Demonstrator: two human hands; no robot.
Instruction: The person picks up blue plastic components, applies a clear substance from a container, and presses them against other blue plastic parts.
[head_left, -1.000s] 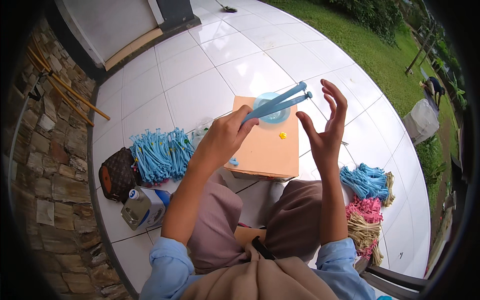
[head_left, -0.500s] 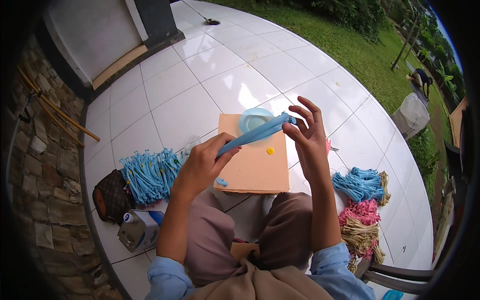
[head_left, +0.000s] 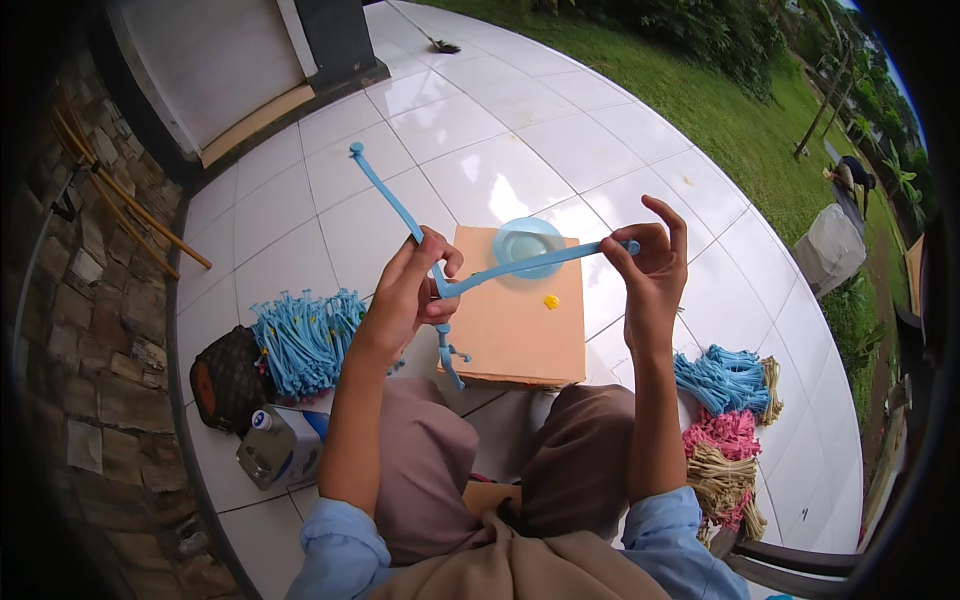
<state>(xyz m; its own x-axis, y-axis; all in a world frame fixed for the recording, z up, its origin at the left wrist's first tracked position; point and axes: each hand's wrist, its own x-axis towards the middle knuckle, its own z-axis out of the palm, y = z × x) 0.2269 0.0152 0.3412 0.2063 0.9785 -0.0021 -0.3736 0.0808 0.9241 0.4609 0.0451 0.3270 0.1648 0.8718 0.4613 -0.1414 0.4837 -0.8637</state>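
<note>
A light-blue cord-like strip (head_left: 520, 268) with knobbed ends stretches between my hands above the board. My left hand (head_left: 402, 295) is closed on it near its bend. From that hand one knobbed length (head_left: 385, 195) sticks up to the far left. My right hand (head_left: 655, 270) pinches the other end between thumb and forefinger, other fingers raised. Below my left hand hang or lie more short blue pieces (head_left: 447, 355); whether that hand holds them I cannot tell. Under the strip is a tan board (head_left: 520, 340) with a blue translucent dish (head_left: 528, 248) and a small yellow piece (head_left: 551, 302).
At left are a heap of blue strips (head_left: 305, 340), a dark brown bag (head_left: 222, 380) and a grey can (head_left: 275, 450). Bundles of blue (head_left: 722, 378), pink (head_left: 722, 435) and beige strips (head_left: 715, 475) lie at right. Farther off, a person (head_left: 857, 175) bends beside a white sack (head_left: 830, 245).
The strip, earlier gathered lengthwise between both hands, is now opened out, one end swung up to the far left. My right hand has moved right and pinches an end.
</note>
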